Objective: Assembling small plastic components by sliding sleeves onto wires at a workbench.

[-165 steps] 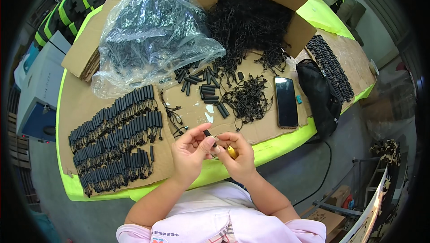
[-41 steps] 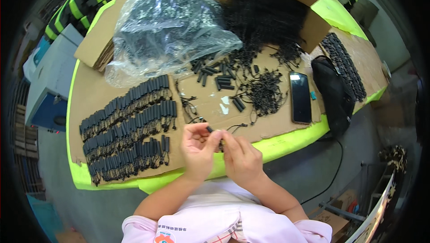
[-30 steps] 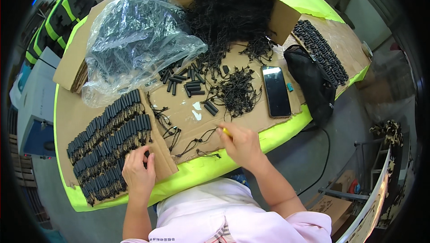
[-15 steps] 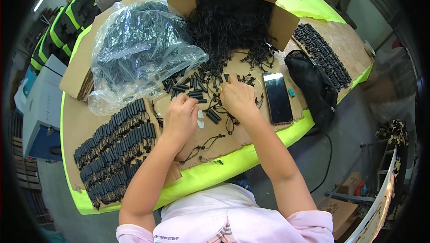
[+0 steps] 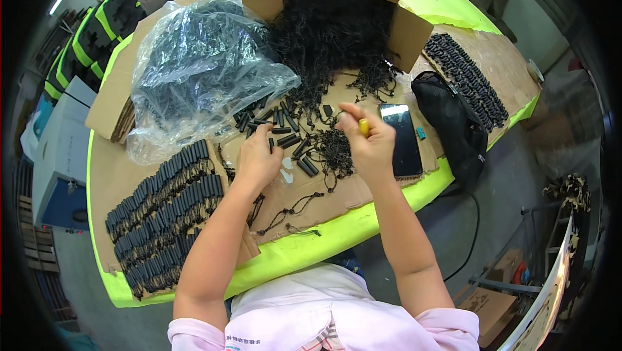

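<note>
Person seated at a table with a bright yellow-green top, its surface laid over with flattened cardboard sheets. The left hand reaches forward, fingers curled down onto loose short black tubes scattered on the cardboard; whether it has one pinched cannot be told from here. The right hand is closed around a small yellow tool, held upright between thumb and fingers, just above a tangle of black cords lying between the two hands. Just right of that hand lies a dark phone, face up, and beyond it a black pouch. At the far side an open cardboard box spills a large mass of black cord toward the hands. Left of the box, a crumpled clear plastic bag holds more black pieces. Finished tubes with cords lie in ordered rows at the near left, and a second set of rows at the far right. A few stray cords lie near the table's front edge
</note>
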Motion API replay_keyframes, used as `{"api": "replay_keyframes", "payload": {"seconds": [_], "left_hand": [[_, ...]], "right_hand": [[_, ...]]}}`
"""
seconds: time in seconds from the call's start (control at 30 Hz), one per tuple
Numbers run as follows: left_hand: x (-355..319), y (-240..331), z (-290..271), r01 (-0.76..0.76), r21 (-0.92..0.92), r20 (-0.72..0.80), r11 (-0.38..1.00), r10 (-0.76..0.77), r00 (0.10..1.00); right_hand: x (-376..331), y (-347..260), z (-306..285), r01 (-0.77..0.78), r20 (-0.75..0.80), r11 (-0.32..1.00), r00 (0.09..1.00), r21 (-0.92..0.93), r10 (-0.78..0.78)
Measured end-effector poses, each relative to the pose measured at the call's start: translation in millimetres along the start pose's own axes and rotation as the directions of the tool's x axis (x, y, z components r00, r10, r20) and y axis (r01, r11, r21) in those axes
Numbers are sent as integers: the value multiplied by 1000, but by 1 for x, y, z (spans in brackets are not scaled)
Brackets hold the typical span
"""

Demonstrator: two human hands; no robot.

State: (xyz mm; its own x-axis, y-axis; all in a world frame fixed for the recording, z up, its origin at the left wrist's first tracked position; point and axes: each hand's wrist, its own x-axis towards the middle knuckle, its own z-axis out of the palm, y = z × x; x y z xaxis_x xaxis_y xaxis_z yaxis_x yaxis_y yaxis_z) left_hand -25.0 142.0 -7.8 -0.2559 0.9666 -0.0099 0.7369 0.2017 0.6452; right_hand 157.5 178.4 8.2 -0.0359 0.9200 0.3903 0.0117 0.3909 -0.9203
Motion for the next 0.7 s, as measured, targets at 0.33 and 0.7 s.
{"api": "replay_keyframes", "payload": {"seconds": [0.33, 0.7], "left_hand": [[-58, 16, -20, 144, -785, 85, 603, -126, 988], [-79, 17, -16, 176, -974, 157, 144, -133, 979]], "right_hand": [[-12, 11, 6, 89, 65, 970, 995, -227, -77], [-46, 6, 15, -91, 199, 987, 973, -129, 116]]}}
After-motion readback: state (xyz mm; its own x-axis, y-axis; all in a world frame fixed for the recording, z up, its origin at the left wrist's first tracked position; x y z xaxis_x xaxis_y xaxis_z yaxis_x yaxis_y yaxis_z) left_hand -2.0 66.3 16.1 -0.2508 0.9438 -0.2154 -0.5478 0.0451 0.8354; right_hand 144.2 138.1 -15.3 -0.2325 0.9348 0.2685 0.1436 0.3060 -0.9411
